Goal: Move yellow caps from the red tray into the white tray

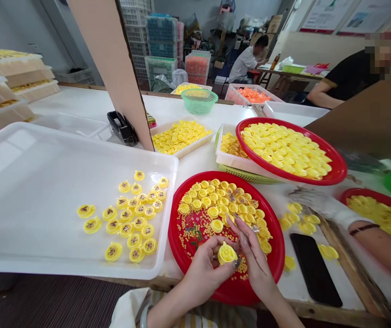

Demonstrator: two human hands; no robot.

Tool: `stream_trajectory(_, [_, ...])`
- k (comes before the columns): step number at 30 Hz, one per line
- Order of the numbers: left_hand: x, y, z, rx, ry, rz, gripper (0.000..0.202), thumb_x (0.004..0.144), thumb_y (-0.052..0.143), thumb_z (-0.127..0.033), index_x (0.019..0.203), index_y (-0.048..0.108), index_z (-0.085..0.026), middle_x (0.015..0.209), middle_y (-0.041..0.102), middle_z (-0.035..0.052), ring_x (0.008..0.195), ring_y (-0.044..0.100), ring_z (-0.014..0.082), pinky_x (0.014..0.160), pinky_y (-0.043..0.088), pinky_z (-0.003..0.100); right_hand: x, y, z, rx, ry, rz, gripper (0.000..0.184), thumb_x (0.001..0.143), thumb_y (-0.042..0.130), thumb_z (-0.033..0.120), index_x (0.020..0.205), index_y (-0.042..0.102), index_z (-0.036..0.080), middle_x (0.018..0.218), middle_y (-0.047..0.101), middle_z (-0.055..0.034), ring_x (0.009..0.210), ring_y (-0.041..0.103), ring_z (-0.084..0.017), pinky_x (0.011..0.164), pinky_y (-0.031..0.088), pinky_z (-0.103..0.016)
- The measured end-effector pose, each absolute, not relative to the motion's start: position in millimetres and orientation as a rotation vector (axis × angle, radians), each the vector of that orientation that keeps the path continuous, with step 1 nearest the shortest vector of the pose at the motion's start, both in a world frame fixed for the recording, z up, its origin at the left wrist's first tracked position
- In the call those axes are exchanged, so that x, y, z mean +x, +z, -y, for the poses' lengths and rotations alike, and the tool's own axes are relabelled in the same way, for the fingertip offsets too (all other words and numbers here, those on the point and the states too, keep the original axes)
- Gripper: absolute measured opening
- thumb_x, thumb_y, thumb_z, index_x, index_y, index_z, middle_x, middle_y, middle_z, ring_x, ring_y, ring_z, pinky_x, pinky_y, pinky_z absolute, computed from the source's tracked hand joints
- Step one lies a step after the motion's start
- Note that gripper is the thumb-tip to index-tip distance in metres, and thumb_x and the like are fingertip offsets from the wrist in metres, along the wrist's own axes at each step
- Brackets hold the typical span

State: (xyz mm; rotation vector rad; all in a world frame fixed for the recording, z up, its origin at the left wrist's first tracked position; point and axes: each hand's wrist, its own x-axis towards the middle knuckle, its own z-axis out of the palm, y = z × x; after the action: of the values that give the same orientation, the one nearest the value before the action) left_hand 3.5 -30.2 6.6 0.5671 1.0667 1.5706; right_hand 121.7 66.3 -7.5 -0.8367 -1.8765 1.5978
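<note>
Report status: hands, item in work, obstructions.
Left hand holding yellow plastic cap; right hand beside it. Red tray below. Nothing in the way.

I count two hands of the person, the left hand (204,273) and the right hand (253,262), and between them is one yellow cap (227,253). On the big white tray (38,191) lie about twenty-five yellow caps (126,214). There are three red trays: the nearest red tray (173,237), the second red tray (338,168) and the third red tray (352,193). Their caps are too many for counting. On the desk (273,193) I see about seven loose caps (307,228), one black phone (314,269), one black tape dispenser (122,127) and one green basket (199,101). Two other people (246,64) (348,77) are also there.
</note>
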Motion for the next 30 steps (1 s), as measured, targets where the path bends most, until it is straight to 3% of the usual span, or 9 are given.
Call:
stream_trajectory(2, [2.6,7.7,32.3,0.586,1.579,-1.088,0.025,0.077,0.068,-0.018,0.099,0.058,-0.014,0.095,0.064,0.0054,0.087,0.058,0.0149,0.078,0.045,0.025,123.2,-10.7,-68.0,-0.877,1.451,1.957,0.037,0.099,0.043,0.043,0.132,0.049,0.028,0.138,0.057,-0.0087,0.128,0.052,-0.021,0.103,0.047,-0.04])
stream_trajectory(5, [0.3,8.5,34.9,0.612,1.579,-1.111,0.026,0.077,0.067,-0.016,0.101,0.058,-0.014,0.099,0.064,0.0062,0.091,0.058,0.0159,0.082,0.046,0.026,127.4,-12.5,-71.3,-0.906,1.144,2.064,0.024,0.093,0.054,0.044,0.102,0.065,0.024,0.103,0.07,-0.0085,0.097,0.067,-0.023,0.084,0.057,-0.036])
stream_trajectory(10, [-3.1,5.8,33.0,0.673,1.575,-1.151,0.024,0.08,0.065,-0.02,0.103,0.057,-0.015,0.102,0.066,0.0079,0.096,0.061,0.0192,0.088,0.047,0.031,127.6,-7.4,-71.8,-0.96,1.125,1.972,0.021,0.087,0.062,0.044,0.088,0.065,0.023,0.081,0.071,-0.0051,0.072,0.068,-0.02,0.065,0.058,-0.03])
stream_trajectory(15, [-11.3,-4.5,31.8,0.892,1.552,-1.48,0.027,0.079,0.065,-0.016,0.104,0.057,-0.019,0.129,0.059,0.0104,0.127,0.05,0.0244,0.11,0.034,0.039,122.1,5.9,-69.4,-0.961,1.256,1.794,0.025,0.081,0.07,0.046,0.078,0.063,0.022,0.067,0.067,-0.0015,0.056,0.063,-0.015,0.052,0.055,-0.023])
stream_trajectory(17, [-15.2,-6.6,32.9,0.956,1.492,-1.643,0.027,0.079,0.065,-0.016,0.104,0.058,-0.02,0.122,0.063,0.0087,0.119,0.055,0.0237,0.105,0.038,0.038,122.6,10.2,-67.2,-0.906,1.285,1.83,0.024,0.081,0.07,0.045,0.078,0.064,0.022,0.067,0.067,-0.0015,0.057,0.064,-0.015,0.053,0.055,-0.022])
stream_trajectory(19, [-17.6,-6.0,34.2,0.934,1.429,-1.685,0.027,0.079,0.062,-0.017,0.106,0.057,-0.02,0.102,0.068,0.005,0.096,0.063,0.0204,0.088,0.047,0.033,124.5,10.7,-64.5,-0.852,1.296,1.902,0.02,0.082,0.069,0.042,0.081,0.065,0.022,0.071,0.068,-0.0013,0.061,0.066,-0.014,0.056,0.056,-0.021])
stream_trajectory(22, [-17.9,-2.6,35.7,0.875,1.381,-1.64,0.029,0.078,0.061,-0.015,0.106,0.056,-0.019,0.084,0.067,0.0004,0.073,0.06,0.0159,0.067,0.047,0.026,125.7,5.6,-61.4,-0.771,1.316,2.045,0.012,0.085,0.067,0.035,0.088,0.064,0.024,0.076,0.069,0.0001,0.064,0.066,-0.013,0.058,0.056,-0.018])
stream_trajectory(26, [-16.6,0.5,40.1,0.934,1.343,-1.656,0.029,0.075,0.06,-0.009,0.103,0.058,-0.017,0.087,0.069,0.0025,0.077,0.063,0.0166,0.071,0.049,0.025,119.2,-0.6,-61.5,-0.637,1.32,2.193,0.013,0.09,0.063,0.031,0.101,0.059,0.027,0.077,0.066,0.0022,0.067,0.066,-0.012,0.061,0.056,-0.017])
stream_trajectory(30, [-16.8,4.9,52.5,1.09,1.301,-1.66,0.043,0.08,0.054,-0.008,0.122,0.053,-0.017,0.113,0.068,0.0086,0.105,0.064,0.0209,0.093,0.049,0.031,110.9,-1.0,-62.3,-0.534,1.189,2.249,0.025,0.091,0.061,0.032,0.114,0.051,0.027,0.077,0.062,0.0033,0.066,0.065,-0.011,0.064,0.057,-0.018])
